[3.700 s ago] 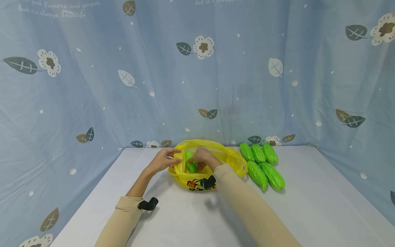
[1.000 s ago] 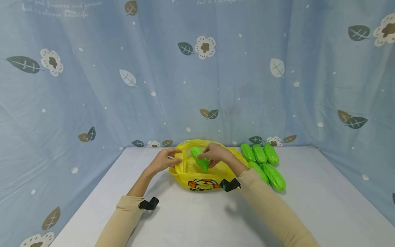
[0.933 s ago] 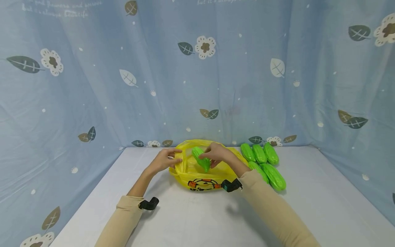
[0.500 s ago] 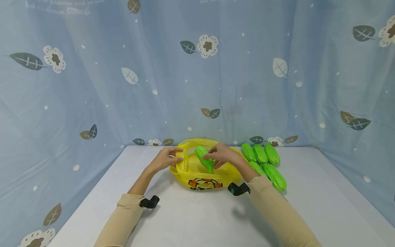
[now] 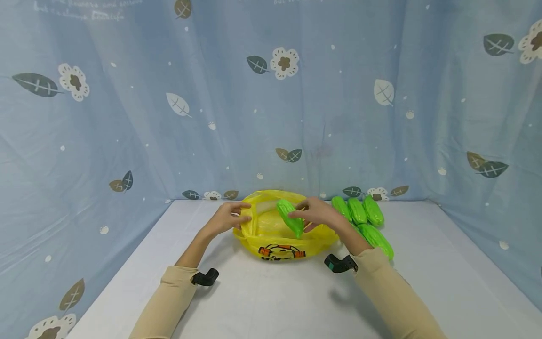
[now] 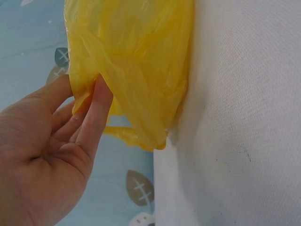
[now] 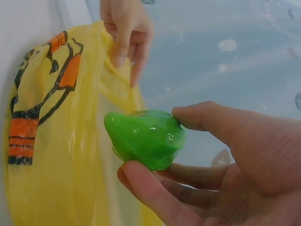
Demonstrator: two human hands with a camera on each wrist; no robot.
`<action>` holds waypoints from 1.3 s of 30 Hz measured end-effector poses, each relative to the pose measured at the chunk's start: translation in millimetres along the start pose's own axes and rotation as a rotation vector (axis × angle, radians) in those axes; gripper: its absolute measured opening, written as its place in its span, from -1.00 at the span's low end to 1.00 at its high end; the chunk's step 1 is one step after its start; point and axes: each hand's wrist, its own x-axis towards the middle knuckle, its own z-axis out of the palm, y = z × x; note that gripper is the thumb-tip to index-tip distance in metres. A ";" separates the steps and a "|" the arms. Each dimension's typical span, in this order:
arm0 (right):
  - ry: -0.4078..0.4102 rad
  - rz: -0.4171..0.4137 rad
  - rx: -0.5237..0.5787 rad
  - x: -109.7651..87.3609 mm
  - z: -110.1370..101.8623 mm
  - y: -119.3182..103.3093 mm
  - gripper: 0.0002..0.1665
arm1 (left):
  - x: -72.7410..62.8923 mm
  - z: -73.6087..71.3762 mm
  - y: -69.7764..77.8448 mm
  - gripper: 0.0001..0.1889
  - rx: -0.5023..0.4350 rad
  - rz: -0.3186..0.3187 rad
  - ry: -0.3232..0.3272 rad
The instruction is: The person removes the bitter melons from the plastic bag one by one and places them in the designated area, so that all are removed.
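Observation:
A glossy green toy bitter melon (image 5: 290,216) is pinched between thumb and fingers of my right hand (image 5: 319,213), over the mouth of a yellow plastic bag (image 5: 250,246). Seen from the right wrist, the bitter melon (image 7: 146,140) points its narrow tip away from the palm, toward the bag's printed side. At the bag's left edge, my left hand (image 5: 224,220) holds the opening apart. The left wrist view shows its thumb and fingers pinching the thin yellow film (image 6: 84,75).
Several more green bitter melons (image 5: 377,240) lie grouped in two rows to the bag's right, partly behind my right forearm. A white tabletop (image 5: 262,301) is below, with a blue patterned curtain (image 5: 237,108) around the back and sides.
My right hand has come up from inside the bag with the bitter melon and moved rightward across its opening. The left hand has stayed at the bag's left edge.

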 end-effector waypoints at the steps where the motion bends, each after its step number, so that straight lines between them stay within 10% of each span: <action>1: 0.004 0.002 0.006 -2.0 -1.6 0.6 -0.24 | 0.2 0.0 -0.1 -0.48 0.001 0.000 0.000; 39: 0.072 0.017 0.012 -43.8 -37.6 36.6 -0.14 | 0.4 0.2 -1.8 -0.48 0.008 0.015 -0.002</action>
